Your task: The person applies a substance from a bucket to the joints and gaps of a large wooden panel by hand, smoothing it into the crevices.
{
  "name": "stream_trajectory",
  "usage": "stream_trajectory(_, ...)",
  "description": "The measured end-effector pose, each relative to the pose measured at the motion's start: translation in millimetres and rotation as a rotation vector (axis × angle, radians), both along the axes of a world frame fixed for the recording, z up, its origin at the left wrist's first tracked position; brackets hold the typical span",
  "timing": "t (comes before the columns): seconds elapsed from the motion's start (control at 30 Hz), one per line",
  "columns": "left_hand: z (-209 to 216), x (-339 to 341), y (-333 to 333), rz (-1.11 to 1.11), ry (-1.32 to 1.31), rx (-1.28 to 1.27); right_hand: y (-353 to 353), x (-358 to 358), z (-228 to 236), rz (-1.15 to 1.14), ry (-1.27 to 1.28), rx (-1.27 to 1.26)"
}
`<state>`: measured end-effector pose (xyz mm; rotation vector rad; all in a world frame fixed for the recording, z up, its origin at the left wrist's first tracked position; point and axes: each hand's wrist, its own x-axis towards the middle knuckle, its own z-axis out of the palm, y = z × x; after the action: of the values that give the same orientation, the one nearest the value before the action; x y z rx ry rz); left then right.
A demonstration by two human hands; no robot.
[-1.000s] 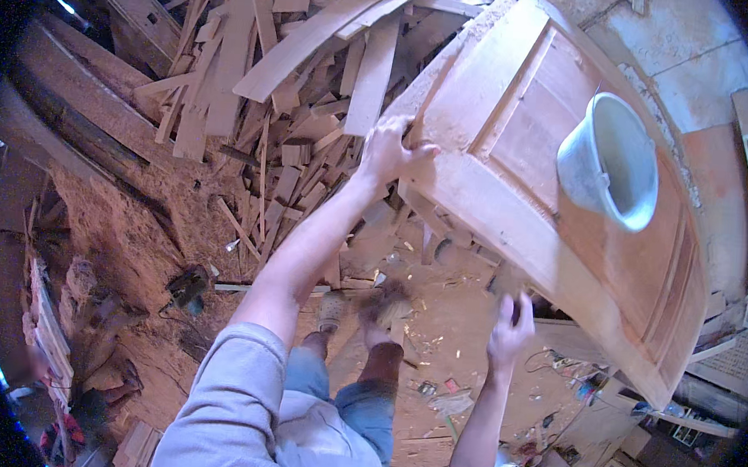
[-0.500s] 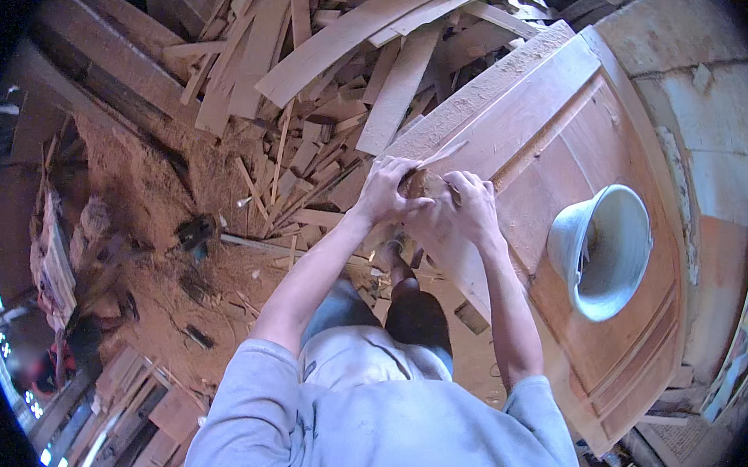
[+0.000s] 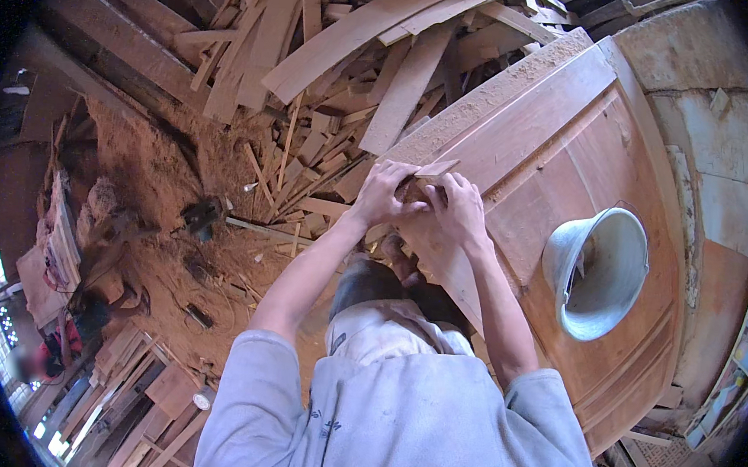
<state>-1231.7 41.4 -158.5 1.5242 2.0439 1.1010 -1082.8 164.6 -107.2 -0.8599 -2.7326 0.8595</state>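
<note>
My left hand and my right hand are close together over the near left corner of a panelled wooden door. The fingers of both are curled round a thin, flat brown piece with a pale pointed end that sticks out past the fingertips. Whether it is sandpaper or a sliver of wood I cannot make out. Part of it is hidden behind the fingers.
A pale metal bucket lies tilted on the door, to the right. Offcuts and boards are heaped beyond my hands. Sawdust covers the floor at left, where a dark tool lies. Another person is at the far left.
My right hand has shifted slightly left, closer to my left hand. The thin piece's protruding end now looks shorter and broader. The whole view has shifted a little.
</note>
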Motion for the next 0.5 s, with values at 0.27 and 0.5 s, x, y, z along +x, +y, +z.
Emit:
stream_trajectory(0.27,2,-2,-5,0.004,-0.007,0.037,1,-1,1,-0.056,0.06,-0.185)
stream_trajectory(0.5,3,-2,-6,0.012,-0.004,0.056,13,7,3,-0.122,0.092,-0.292)
